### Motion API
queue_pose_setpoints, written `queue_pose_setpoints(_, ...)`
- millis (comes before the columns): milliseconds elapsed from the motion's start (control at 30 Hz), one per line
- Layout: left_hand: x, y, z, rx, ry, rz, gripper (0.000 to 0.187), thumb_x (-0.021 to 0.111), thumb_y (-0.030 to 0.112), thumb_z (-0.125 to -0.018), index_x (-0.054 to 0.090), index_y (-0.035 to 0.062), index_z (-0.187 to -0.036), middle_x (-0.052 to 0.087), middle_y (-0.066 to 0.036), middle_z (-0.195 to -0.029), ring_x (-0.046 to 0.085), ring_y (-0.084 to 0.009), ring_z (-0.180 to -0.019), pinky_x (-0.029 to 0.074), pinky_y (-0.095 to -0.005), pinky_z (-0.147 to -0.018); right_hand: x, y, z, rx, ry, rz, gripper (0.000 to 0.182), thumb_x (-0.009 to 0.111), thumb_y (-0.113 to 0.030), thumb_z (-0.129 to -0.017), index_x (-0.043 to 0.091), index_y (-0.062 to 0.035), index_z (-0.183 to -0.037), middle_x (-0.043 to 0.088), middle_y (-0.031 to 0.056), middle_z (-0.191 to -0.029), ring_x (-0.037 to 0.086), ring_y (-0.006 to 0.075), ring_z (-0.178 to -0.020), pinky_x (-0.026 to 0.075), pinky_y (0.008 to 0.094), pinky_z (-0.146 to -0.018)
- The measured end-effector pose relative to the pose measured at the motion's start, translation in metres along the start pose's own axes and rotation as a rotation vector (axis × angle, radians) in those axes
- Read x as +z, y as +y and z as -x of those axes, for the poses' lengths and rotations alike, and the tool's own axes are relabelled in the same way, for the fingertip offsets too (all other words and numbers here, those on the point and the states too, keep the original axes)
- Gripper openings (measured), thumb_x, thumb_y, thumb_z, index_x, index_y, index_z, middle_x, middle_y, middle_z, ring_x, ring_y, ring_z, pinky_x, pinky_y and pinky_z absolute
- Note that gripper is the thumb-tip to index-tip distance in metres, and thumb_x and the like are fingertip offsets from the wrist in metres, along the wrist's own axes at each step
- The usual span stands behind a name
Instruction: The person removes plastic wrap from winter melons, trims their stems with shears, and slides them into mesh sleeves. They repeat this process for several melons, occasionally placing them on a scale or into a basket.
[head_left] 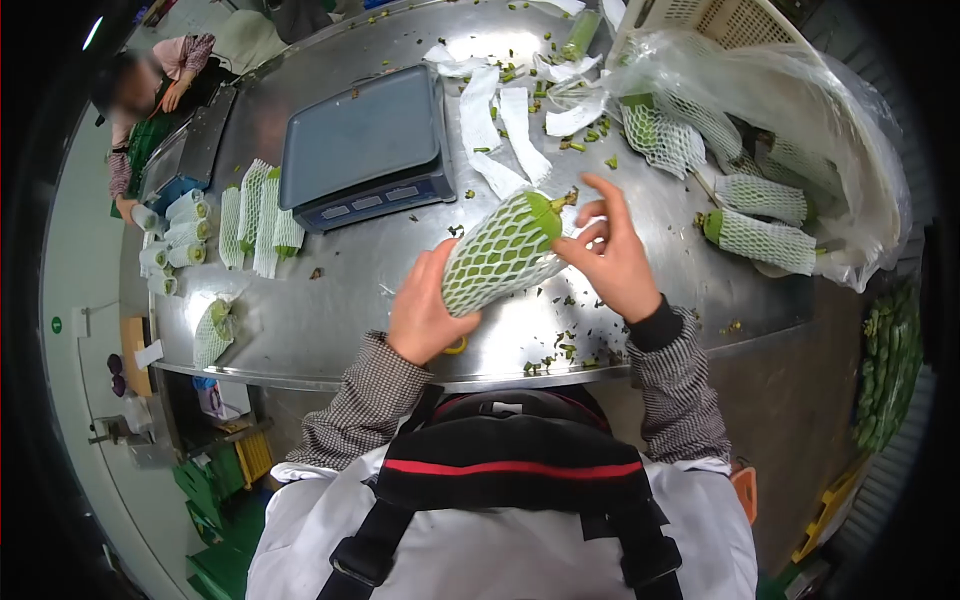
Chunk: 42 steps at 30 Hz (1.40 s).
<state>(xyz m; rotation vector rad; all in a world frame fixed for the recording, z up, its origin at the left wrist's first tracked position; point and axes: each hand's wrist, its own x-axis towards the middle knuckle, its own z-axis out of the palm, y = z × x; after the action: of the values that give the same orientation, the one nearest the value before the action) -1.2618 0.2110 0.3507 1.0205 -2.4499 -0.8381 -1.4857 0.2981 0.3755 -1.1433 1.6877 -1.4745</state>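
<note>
A green vegetable in a white foam net [500, 255] is held tilted above the metal table, its stem end up and to the right. Wrapped round its lower left end is my left hand [425, 305]. At the stem end, my right hand [610, 250] has thumb and fingers bent towards each other beside the net's edge; whether they pinch anything is hard to make out. Green scraps and white strips [520, 130] lie on the table behind and below the vegetable.
A grey weighing scale [365, 140] stands behind left, with netted vegetables [258, 220] beside it. Another netted piece [213, 333] lies near the left front edge. At the right, a plastic-lined crate [720, 25] spills netted vegetables [768, 240]. A person [160, 90] works at the far left.
</note>
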Motion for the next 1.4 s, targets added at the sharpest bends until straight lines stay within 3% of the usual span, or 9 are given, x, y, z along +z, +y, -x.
queue_pose_setpoints(200,-0.008,0.008,0.001,0.023,-0.049,-0.052,0.075,0.072,0.015,-0.058,0.040,0.0020,-0.125,0.052,-0.018,-0.101,0.054,-0.0345,-0.094,0.046,-0.0387,-0.080,0.001,0.020,-0.011,0.117,0.009,-0.407,0.018,0.063,-0.005,-0.082,0.059,0.0001,-0.098,0.052,-0.0026,-0.065,0.044,0.0016,-0.058,0.038,0.0168,-0.053)
queue_pose_setpoints(267,-0.006,0.003,0.006,-0.010,-0.083,-0.055,0.077,0.073,0.015,-0.058,0.039,0.0017,-0.126,0.052,-0.019,-0.105,0.055,-0.0339,-0.097,0.046,-0.0379,-0.082,0.002,0.026,-0.012,-0.139,0.020,-0.048,0.012,0.062,-0.008,-0.085,0.060,-0.0001,-0.094,0.054,-0.0023,-0.064,0.044,0.0018,-0.056,0.037,0.0172,-0.051)
queue_pose_setpoints(333,-0.003,-0.008,0.010,-0.109,-0.285,0.293,0.080,0.074,0.016,-0.060,0.036,0.0003,-0.129,0.052,-0.017,-0.117,0.053,-0.0281,-0.107,0.043,-0.0352,-0.090,0.004,0.020,-0.010,-0.229,0.082,0.009,0.009,0.059,-0.008,-0.087,0.061,0.0000,-0.090,0.055,-0.0021,-0.064,0.045,0.0017,-0.056,0.037,0.0170,-0.050)
queue_pose_setpoints(567,-0.003,-0.006,0.022,-0.424,-0.727,1.156,0.090,0.072,0.042,-0.067,0.030,0.0009,-0.135,0.052,-0.015,-0.118,0.055,-0.0215,-0.105,0.046,-0.0343,-0.089,-0.012,0.051,-0.031,0.138,0.064,-1.015,0.005,0.053,-0.007,-0.087,0.054,-0.0037,-0.084,0.048,-0.0003,-0.061,0.041,0.0052,-0.048,0.031,0.0192,-0.042)
queue_pose_setpoints(667,0.010,-0.026,0.026,-0.528,-0.694,1.599,0.087,0.070,0.046,-0.068,0.034,-0.0002,-0.132,0.054,-0.017,-0.113,0.057,-0.0237,-0.101,0.051,-0.0354,-0.084,-0.015,0.054,-0.035,0.167,0.110,-0.515,0.008,0.052,-0.005,-0.086,0.052,-0.0021,-0.093,0.050,0.0004,-0.070,0.047,0.0072,-0.057,0.039,0.0204,-0.051)
queue_pose_setpoints(767,-0.002,-0.027,0.016,-0.507,-0.285,1.732,0.080,0.060,0.053,-0.074,0.039,-0.0051,-0.125,0.055,-0.018,-0.106,0.059,-0.0265,-0.097,0.054,-0.0367,-0.080,0.004,0.073,0.002,0.011,-0.108,0.481,0.024,0.059,-0.009,-0.081,0.054,-0.0022,-0.104,0.058,0.0134,-0.086,0.056,0.0260,-0.066,0.046,0.0352,-0.064)
queue_pose_setpoints(1067,-0.053,-0.070,0.020,-0.405,0.392,1.868,0.057,0.058,0.036,-0.085,0.041,-0.0024,-0.123,0.054,-0.017,-0.116,0.053,-0.0284,-0.109,0.043,-0.0438,-0.097,0.150,0.111,0.052,-0.344,-0.490,0.728,0.027,0.068,-0.026,-0.075,0.057,-0.0018,-0.076,0.056,0.0115,-0.073,0.056,0.0281,-0.076,0.048,0.0371,-0.069)
queue_pose_setpoints(1233,-0.061,-0.082,0.039,-0.499,0.629,2.003,0.038,0.058,0.031,-0.087,0.053,0.0063,-0.115,0.059,-0.008,-0.115,0.054,-0.0244,-0.109,0.039,-0.0433,-0.099,0.214,0.155,0.055,-0.490,-0.406,0.921,0.009,0.050,-0.007,-0.079,0.056,-0.0010,-0.083,0.057,0.0120,-0.075,0.057,0.0278,-0.073,0.049,0.0379,-0.066)
queue_pose_setpoints(1400,-0.073,-0.105,0.057,-0.513,0.717,2.047,0.037,0.055,0.029,-0.088,0.052,0.0055,-0.116,0.059,-0.009,-0.115,0.054,-0.0251,-0.109,0.039,-0.0430,-0.100,0.196,0.126,0.030,0.183,-0.647,0.622,0.031,0.065,-0.021,-0.071,0.054,0.0045,-0.085,0.062,0.0172,-0.076,0.061,0.0327,-0.069,0.050,0.0399,-0.064)
